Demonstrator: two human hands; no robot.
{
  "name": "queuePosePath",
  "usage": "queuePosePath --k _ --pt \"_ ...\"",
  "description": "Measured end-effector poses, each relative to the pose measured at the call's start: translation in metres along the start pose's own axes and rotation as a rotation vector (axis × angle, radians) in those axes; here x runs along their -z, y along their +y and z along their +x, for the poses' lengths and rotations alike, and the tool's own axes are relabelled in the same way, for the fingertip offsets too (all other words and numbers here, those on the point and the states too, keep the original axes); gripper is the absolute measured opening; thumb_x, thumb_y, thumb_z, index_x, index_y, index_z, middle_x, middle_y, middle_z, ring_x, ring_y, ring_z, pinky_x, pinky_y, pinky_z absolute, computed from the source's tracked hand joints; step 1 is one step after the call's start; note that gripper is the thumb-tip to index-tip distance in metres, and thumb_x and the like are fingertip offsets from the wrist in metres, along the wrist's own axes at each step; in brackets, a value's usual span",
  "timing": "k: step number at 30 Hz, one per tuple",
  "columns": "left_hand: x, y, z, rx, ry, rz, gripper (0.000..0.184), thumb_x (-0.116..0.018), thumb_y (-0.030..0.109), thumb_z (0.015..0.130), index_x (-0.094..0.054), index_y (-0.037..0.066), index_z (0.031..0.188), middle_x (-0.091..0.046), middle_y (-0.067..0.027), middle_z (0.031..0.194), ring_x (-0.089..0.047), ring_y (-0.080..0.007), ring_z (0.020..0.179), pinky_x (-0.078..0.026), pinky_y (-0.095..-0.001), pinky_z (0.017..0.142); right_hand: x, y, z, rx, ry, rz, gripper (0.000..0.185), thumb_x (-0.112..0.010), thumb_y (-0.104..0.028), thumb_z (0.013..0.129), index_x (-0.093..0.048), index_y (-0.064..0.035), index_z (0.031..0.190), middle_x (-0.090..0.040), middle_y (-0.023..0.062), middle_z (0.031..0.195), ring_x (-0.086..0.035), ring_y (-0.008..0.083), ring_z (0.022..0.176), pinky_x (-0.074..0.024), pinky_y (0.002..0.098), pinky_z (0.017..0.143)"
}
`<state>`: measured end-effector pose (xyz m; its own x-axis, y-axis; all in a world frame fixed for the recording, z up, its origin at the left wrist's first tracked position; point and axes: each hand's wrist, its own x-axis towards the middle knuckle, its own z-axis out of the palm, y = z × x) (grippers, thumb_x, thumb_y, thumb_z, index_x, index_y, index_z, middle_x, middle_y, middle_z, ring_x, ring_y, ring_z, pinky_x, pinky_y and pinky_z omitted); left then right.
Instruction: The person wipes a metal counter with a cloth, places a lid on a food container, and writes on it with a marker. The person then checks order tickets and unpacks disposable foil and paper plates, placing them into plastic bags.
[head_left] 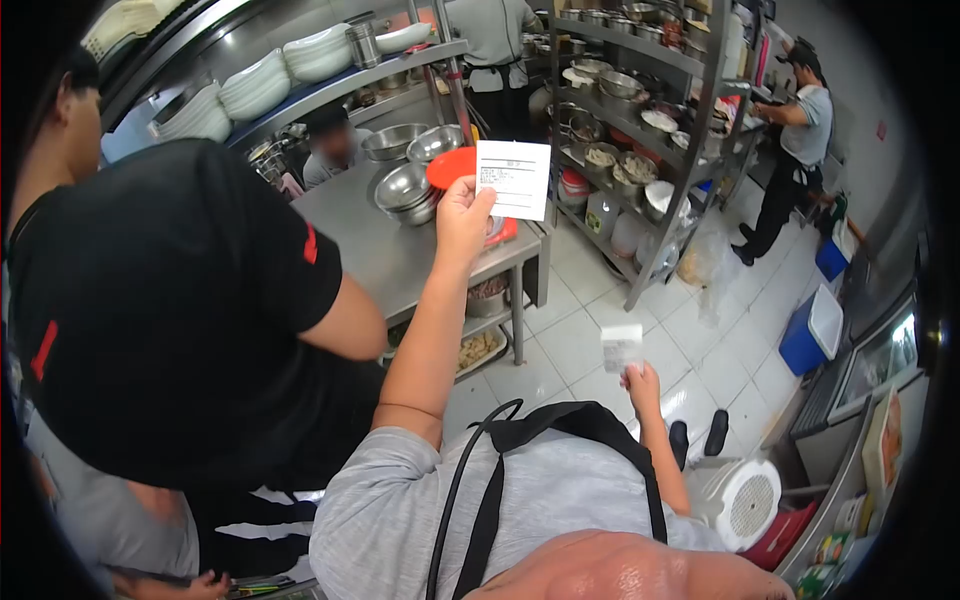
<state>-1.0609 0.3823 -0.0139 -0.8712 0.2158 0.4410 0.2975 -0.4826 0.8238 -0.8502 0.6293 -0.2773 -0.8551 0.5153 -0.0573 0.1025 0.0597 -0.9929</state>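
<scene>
My left hand (pixel 462 222) is raised in front of me, thumb and fingers pinching a white printed receipt slip (pixel 518 178) by its left edge. The slip is upright, its lines of print facing me but too small to read. Behind it are a red plate (pixel 450 169) and the corner of a steel table (pixel 345 215). Lower down on my right side, my right hand (pixel 641 384) grips a second, smaller receipt slip (pixel 622 347) by its bottom edge. Faint print shows on that slip, and the tiled floor is behind it.
Close on my left stands a person in a black shirt (pixel 170 290). Steel bowls (pixel 405 188) stand on the table, with stacked white bowls (pixel 255 85) on the shelf above. A metal rack (pixel 650 130) holds pans. Another person (pixel 800 120) works at far right, near blue bins (pixel 812 330).
</scene>
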Motion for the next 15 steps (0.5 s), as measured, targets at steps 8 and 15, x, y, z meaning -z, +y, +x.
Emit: queuePosePath --k 8,15 --pt "0.023 0.032 0.156 -0.337 0.370 0.184 0.011 -0.055 0.011 0.078 -0.050 0.002 0.080 -0.052 -0.0015 0.062 -0.040 -0.0051 0.039 -0.030 -0.0168 0.034 0.012 0.002 0.119 -0.201 -0.009 0.034 0.015 -0.048 -0.016 0.080 -0.053 -0.0021 0.081 -0.053 0.0028 0.063 -0.049 0.0089 0.051 -0.0372 0.0206 0.046" --pt "0.047 0.088 0.230 -0.375 0.466 0.371 0.014 -0.055 0.013 0.076 -0.053 0.000 0.079 -0.055 -0.0038 0.063 -0.052 -0.0078 0.045 -0.034 -0.0168 0.037 -0.030 -0.031 0.244 -0.046 -0.270 -0.091 0.015 -0.049 -0.014 0.079 -0.054 0.0003 0.078 -0.054 0.0045 0.063 -0.050 0.0103 0.052 -0.0416 0.0240 0.050"
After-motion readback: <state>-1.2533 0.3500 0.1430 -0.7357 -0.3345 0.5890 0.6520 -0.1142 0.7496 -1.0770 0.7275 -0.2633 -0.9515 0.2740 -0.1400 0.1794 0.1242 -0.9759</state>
